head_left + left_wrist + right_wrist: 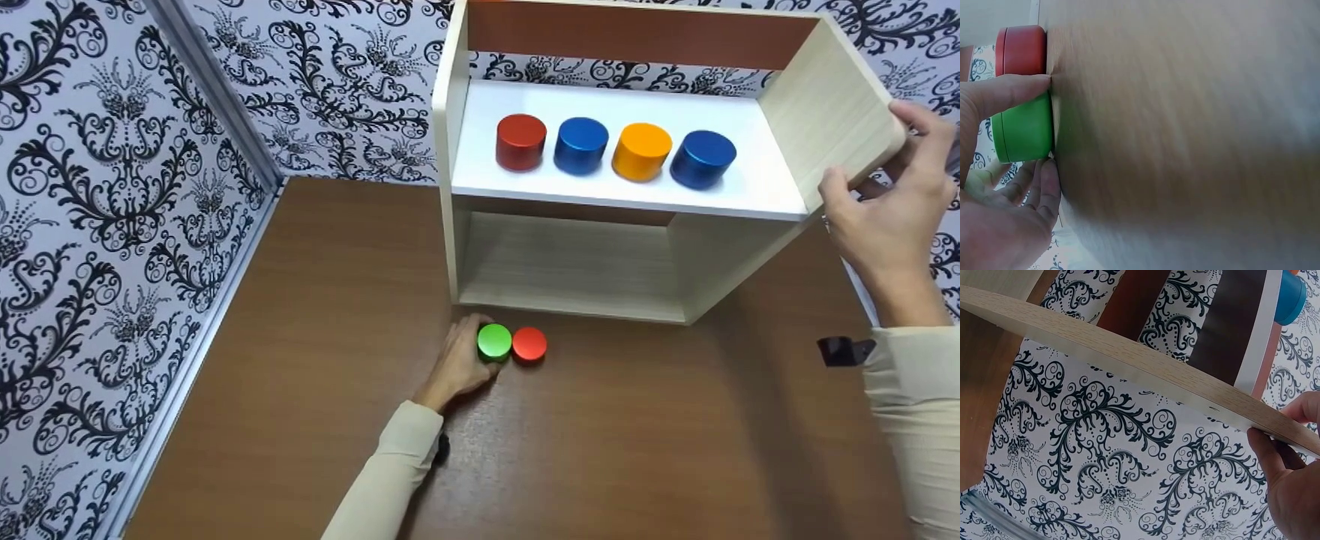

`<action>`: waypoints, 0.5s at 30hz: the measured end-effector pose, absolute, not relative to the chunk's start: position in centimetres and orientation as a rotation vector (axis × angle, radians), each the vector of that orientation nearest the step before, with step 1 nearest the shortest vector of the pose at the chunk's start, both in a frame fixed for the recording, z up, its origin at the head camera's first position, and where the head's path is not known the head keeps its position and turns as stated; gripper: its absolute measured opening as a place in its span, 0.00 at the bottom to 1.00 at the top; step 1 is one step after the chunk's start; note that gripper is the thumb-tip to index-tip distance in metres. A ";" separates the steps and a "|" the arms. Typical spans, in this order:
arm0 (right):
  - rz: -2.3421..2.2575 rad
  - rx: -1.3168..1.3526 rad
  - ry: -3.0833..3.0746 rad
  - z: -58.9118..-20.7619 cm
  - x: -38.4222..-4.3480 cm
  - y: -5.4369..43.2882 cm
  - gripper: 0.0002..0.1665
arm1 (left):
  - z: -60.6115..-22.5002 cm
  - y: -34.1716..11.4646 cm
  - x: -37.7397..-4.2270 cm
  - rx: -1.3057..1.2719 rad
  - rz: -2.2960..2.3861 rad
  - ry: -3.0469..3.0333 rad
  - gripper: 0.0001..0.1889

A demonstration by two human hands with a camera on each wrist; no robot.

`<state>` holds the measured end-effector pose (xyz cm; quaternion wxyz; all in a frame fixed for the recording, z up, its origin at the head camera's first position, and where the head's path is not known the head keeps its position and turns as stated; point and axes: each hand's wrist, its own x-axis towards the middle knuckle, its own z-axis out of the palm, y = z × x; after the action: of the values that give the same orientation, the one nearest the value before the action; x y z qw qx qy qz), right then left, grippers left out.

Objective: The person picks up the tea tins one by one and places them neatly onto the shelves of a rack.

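My left hand [459, 361] holds a green round canister [494, 343] standing on the brown table in front of the shelf. In the left wrist view, the thumb lies along one side of the green canister and the fingers are on the other. Right beside it, past the thumb, stands a red canister [529, 345]. With my right hand [896, 202] I grip the front edge of the right side panel [840, 112] of the wooden shelf unit [570, 309]. The right wrist view shows thumb and fingers on either side of that panel [1145, 374].
On the white upper shelf [525, 187], a red canister [520, 142], a blue one [580, 146], an orange one [642, 151] and another blue one [703, 159] stand in a row. Patterned walls [337, 97] border the brown table [600, 450] at the back and left.
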<state>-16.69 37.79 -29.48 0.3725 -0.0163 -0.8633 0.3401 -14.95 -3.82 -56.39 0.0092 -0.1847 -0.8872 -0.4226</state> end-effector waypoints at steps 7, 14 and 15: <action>0.868 -0.033 -2.215 -29.6 -16.6 37.8 0.38 | -56.5 -3.6 -14.9 -0.509 -1.366 -2.804 0.33; 0.864 -0.048 -2.201 -29.6 -16.7 37.7 0.38 | -56.4 -3.6 -14.8 -0.527 -1.369 -2.773 0.32; 0.869 -0.055 -2.196 -29.6 -16.8 37.7 0.38 | -56.4 -3.6 -14.9 -0.532 -1.364 -2.763 0.32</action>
<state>-16.76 37.68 -29.57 0.3800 -0.0217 -0.8598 0.3403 -14.86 -3.57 -56.37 0.0073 -0.1702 -0.8835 -0.4363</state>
